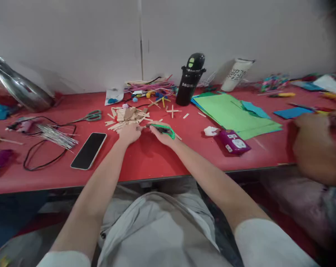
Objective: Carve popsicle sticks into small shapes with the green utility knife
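My right hand (162,136) is wrapped round a green-and-black handled tool (168,130) over the middle of the red table. The tool's narrow dark tip points left; its exact kind is too small to tell. Close by, my left hand (129,133) is closed at the near edge of a pile of short wooden sticks (129,114). Something thin shows at its fingertips, near the tool's tip, but I cannot make it out. Beyond my hands lie crossed sticks (172,111) and a yellow star-like piece (163,100).
A phone (89,151), scissors (91,115) and wire strands (56,137) lie left. Behind stand a black bottle (188,83) and a white cup (237,76). Right are green sheets (229,111), a purple box (233,142) and another person's blurred arm (315,148).
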`<state>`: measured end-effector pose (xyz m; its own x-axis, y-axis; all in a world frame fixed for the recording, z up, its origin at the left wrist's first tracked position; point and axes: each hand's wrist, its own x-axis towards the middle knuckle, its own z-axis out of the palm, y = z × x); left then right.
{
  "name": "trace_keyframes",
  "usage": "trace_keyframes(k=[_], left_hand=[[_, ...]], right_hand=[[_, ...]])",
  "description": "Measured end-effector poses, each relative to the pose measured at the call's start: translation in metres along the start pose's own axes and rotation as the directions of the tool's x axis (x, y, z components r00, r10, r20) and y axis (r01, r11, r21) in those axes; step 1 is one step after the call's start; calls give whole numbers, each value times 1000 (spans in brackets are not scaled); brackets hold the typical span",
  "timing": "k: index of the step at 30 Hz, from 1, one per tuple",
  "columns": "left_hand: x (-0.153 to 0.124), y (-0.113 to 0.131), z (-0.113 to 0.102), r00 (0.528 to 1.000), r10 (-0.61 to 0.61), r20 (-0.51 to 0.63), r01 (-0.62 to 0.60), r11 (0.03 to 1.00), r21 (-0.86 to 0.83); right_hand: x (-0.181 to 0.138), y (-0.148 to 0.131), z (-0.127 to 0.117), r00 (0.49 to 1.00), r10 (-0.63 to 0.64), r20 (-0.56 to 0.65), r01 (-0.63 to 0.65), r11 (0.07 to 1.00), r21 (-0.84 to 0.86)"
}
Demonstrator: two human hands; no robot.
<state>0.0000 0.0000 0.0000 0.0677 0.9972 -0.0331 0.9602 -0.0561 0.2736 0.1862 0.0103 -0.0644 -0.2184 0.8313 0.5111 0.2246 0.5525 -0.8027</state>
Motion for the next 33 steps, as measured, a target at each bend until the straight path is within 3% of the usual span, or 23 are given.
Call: trace_keyframes(k=[33], left_hand=[[-2, 5, -1, 1000, -29, 10, 29, 1000, 5]], right_hand=[[-1, -11, 0, 1000, -6, -27, 6, 1000, -23]])
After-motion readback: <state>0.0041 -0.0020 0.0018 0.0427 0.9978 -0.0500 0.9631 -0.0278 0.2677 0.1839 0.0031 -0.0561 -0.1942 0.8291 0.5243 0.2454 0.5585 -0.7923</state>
